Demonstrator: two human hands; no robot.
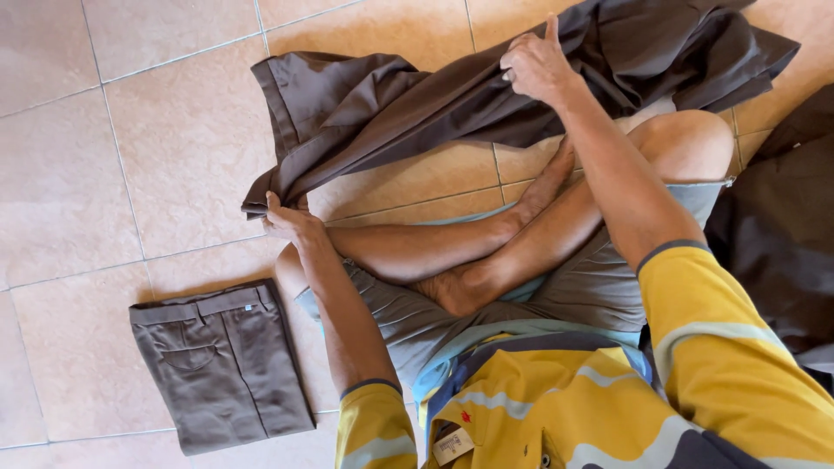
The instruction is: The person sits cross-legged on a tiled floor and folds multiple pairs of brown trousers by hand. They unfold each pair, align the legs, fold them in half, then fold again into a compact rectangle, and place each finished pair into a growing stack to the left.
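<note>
Left hand (291, 221) fingers buried in brown trousers (417, 95); far trouser end cut off by top edge; dark cloth (782, 234) cropped at right; right hand (537, 65) fingertips tucked under fabric

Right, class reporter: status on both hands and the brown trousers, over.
Left hand grips brown trousers at one end. Right hand pinches the other end. Folded trousers lie left on tiled floor.

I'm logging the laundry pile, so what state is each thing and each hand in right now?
Brown trousers: unfolded, held stretched between both hands above the floor.
Folded trousers: folded flat on the tile floor.
Left hand: closed on the trousers' edge.
Right hand: gripping the cloth, thumb up.
Dark garments: loose heap at the right.
</note>
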